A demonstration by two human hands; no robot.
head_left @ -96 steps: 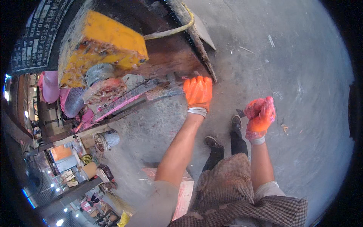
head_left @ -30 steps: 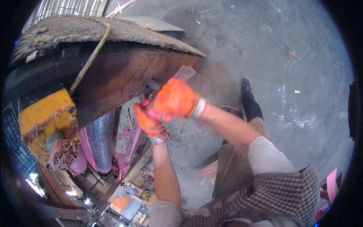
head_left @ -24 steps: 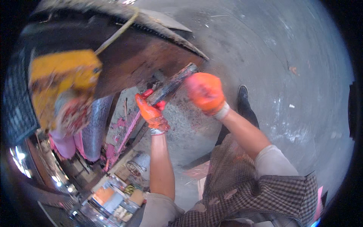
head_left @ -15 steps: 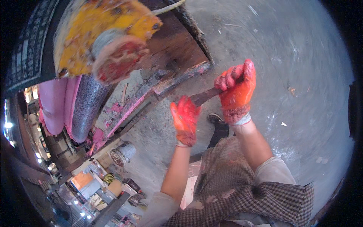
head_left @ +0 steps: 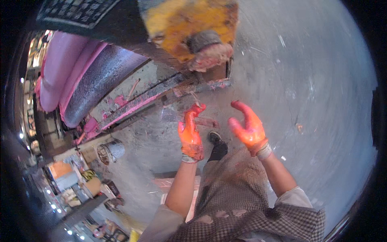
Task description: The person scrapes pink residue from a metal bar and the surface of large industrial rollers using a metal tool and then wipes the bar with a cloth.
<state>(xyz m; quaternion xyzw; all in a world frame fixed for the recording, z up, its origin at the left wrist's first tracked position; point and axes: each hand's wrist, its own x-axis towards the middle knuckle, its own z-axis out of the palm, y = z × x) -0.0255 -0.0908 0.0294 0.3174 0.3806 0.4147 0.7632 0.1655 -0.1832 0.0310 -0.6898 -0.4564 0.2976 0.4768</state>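
Both hands wear orange-red gloves with pink smears. My left hand (head_left: pixel 190 135) is raised above the floor, fingertips pointing away from me. A thin brownish strip (head_left: pixel 195 98) stands out from its closed fingertips; its kind is unclear. Opposite it, my right hand (head_left: pixel 250 128) has thumb and fingers apart in a curve, with nothing between them. A flat, pink-stained piece (head_left: pixel 208 122) shows between the hands, beyond my shoe; I cannot tell whether it lies on the floor or is held.
A machine with pink-coated rollers (head_left: pixel 60 76) and a dark speckled roller (head_left: pixel 102 80) stands at left, its pink-smeared edge (head_left: pixel 133 109) near my left hand. Its yellow part with a round knob (head_left: pixel 211 54) juts out ahead. A bucket (head_left: pixel 111 151) and cluttered goods (head_left: pixel 76 181) are lower left.
My right hand has let go of the dark flat bar it gripped and has opened, moving lower. My view has shifted, so the machine's yellow part appears farther right.
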